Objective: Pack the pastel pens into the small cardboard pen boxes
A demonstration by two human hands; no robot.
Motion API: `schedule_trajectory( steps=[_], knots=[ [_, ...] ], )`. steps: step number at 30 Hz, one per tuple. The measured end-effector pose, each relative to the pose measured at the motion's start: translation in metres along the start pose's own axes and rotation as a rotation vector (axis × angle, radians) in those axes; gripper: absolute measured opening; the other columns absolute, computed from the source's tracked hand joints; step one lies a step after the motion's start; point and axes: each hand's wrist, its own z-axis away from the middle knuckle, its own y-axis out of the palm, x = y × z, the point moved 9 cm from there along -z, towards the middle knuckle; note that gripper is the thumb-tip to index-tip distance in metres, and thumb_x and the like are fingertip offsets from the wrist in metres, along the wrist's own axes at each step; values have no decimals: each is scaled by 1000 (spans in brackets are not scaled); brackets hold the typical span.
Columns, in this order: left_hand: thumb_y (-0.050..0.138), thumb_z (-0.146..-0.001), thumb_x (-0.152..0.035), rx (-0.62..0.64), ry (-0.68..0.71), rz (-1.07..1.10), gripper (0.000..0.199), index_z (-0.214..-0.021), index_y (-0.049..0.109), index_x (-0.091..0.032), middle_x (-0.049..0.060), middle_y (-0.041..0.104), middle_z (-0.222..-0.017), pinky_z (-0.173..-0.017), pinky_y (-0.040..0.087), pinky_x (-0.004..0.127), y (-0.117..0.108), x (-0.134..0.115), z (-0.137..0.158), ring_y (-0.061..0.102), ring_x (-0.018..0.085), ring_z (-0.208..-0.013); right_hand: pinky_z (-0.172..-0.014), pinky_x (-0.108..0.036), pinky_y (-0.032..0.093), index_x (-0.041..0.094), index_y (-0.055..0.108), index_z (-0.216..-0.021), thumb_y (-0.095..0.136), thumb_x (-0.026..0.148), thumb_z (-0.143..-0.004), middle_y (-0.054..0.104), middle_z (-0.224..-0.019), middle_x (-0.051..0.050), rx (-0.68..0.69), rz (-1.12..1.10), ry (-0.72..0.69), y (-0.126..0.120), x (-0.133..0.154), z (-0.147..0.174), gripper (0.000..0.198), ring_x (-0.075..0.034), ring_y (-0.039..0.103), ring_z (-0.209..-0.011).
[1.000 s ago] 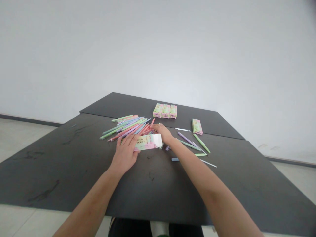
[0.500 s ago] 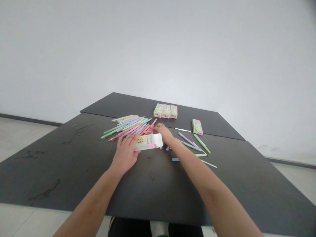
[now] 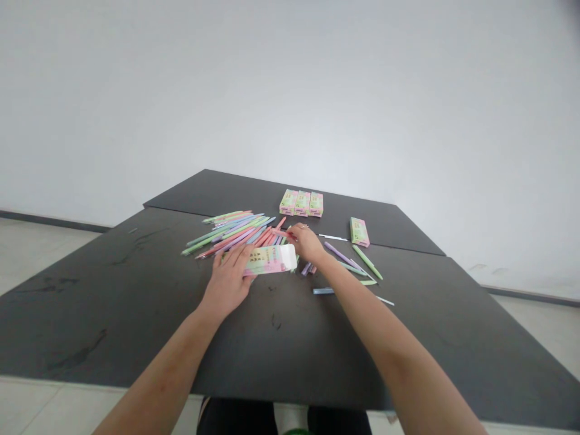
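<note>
My left hand (image 3: pixel 230 279) grips a small pink-and-green carton (image 3: pixel 266 260) by its left end, fingers over the top. The carton's white end flap (image 3: pixel 288 257) stands open toward the right. Just beyond it my right hand (image 3: pixel 307 243), with a ring on one finger, pinches a pink pen (image 3: pixel 283 233) by one end. The pen points left over a pile of pastel pens (image 3: pixel 231 234) in green, purple, blue and pink. Some pen ends (image 3: pixel 308 269) show between the carton and my right wrist.
Three similar cartons (image 3: pixel 301 203) stand side by side at the back of the dark table (image 3: pixel 136 326). Another carton (image 3: pixel 359 232) lies farther right. Loose pens (image 3: pixel 368 261) and thin white refills (image 3: pixel 333 237) lie around my right forearm.
My right hand has drawn back slightly to the right and up from the pile, with a pink pen in its fingers. My left hand and the carton have barely moved.
</note>
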Motion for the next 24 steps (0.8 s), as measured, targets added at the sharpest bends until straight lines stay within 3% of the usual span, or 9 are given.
schedule_trajectory(
  steps=[7, 13, 20, 24],
  knots=[
    [53, -83, -19, -41, 29, 22, 59, -140, 39, -16, 14, 51, -141, -113, 26, 49, -5, -5, 0, 43, 29, -133, -67, -28, 42, 18, 68, -90, 58, 25, -84, 65, -81, -3, -236, -272, 151, -48, -11, 33, 14, -16, 55, -69],
    [53, -83, -20, -77, 62, 37, 57, -139, 38, -16, 14, 53, -140, -114, 24, 48, -6, -9, 0, 43, 28, -133, -51, -25, 38, 19, 64, -86, 62, 40, -81, 57, -59, 3, -319, -705, 336, -61, -27, 72, 22, -12, 49, -51],
    [54, -83, -21, -94, 53, 60, 56, -137, 40, -17, 13, 54, -139, -113, 25, 48, -6, -12, -1, 44, 28, -133, -44, -20, 33, 18, 59, -94, 72, 38, -75, 64, -68, 3, -481, -1267, 421, -68, -30, 106, 31, -6, 43, -46],
    [53, -82, -21, -115, 74, 57, 55, -136, 41, -17, 13, 54, -138, -113, 26, 47, -9, -16, -1, 44, 28, -133, -43, -18, 36, 19, 52, -103, 77, 33, -69, 68, -71, 2, -530, -1452, 491, -69, -24, 120, 45, -7, 49, -47]
  ],
)
